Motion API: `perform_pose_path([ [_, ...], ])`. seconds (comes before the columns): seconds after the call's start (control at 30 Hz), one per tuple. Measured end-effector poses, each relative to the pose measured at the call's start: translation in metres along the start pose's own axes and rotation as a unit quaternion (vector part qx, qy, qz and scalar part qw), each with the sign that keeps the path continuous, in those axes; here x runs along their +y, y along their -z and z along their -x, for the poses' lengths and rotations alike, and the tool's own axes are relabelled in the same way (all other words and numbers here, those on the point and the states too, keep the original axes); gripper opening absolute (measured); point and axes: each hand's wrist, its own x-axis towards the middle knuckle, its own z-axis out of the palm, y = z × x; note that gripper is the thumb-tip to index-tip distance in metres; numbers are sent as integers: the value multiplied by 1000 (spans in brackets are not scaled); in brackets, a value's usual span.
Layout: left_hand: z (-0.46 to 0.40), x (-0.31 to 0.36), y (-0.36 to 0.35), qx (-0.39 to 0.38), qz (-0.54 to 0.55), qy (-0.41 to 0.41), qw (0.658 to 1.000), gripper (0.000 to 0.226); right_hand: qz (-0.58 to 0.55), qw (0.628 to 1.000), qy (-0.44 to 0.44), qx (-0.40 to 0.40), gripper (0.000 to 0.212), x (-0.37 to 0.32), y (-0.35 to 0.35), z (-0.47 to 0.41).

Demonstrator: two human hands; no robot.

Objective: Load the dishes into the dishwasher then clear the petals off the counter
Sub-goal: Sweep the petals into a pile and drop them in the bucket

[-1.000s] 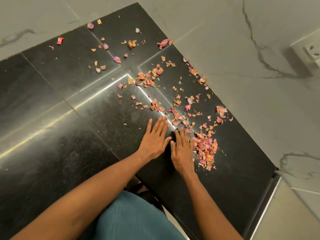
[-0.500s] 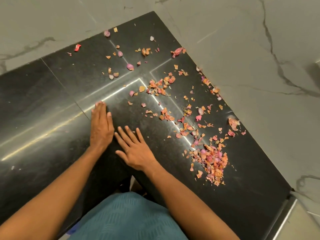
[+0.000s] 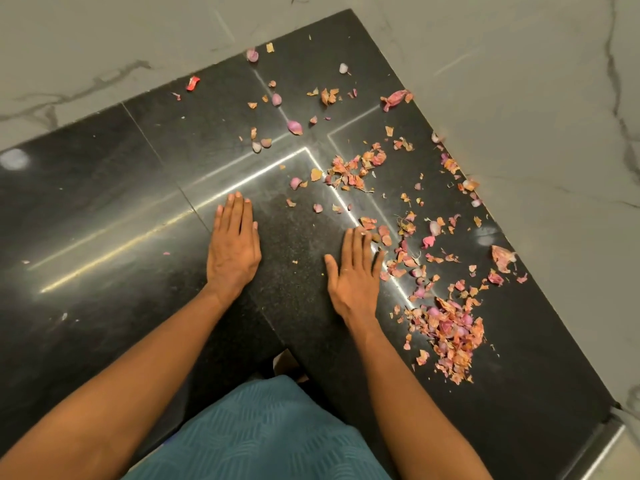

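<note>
Pink and orange petals lie scattered over the black stone counter (image 3: 104, 209). A dense petal pile (image 3: 448, 334) sits at the right, near the counter's front edge. A smaller cluster (image 3: 353, 171) lies further back, and loose petals (image 3: 294, 127) spread toward the corner. My left hand (image 3: 233, 244) lies flat on bare counter, fingers together, holding nothing. My right hand (image 3: 355, 268) also lies flat, palm down, its fingertips touching petals (image 3: 375, 233) along its right side.
Marble walls (image 3: 519, 98) meet behind the counter at a corner. A red scrap (image 3: 192, 83) lies near the back wall. The counter's right end stops at a metal edge (image 3: 602, 452). My teal clothing (image 3: 263, 431) is at the bottom.
Both hands left the pile at the right and swung left. Since half a second ago my right hand has moved back right, to the edge of the scattered petals; my left hand has stayed about where it was.
</note>
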Motion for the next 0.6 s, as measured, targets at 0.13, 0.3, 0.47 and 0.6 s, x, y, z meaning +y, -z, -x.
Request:
perform_pose_path([
  [0.13, -1, 0, 5, -16, -5, 4, 1000, 51, -39, 988, -145, 44, 73, 24, 4, 3],
  [0.3, 0, 2, 4, -22, 15, 12, 1000, 49, -74, 992, -71, 79, 71, -11, 23, -14],
  [0.47, 0, -5, 1, 1, 52, 6, 999, 53, -46, 975, 218, -12, 66, -105, -8, -5],
  [0.6, 0, -5, 2, -2, 49, 7, 999, 58, -19, 974, 222, -26, 63, -96, -30, 33],
])
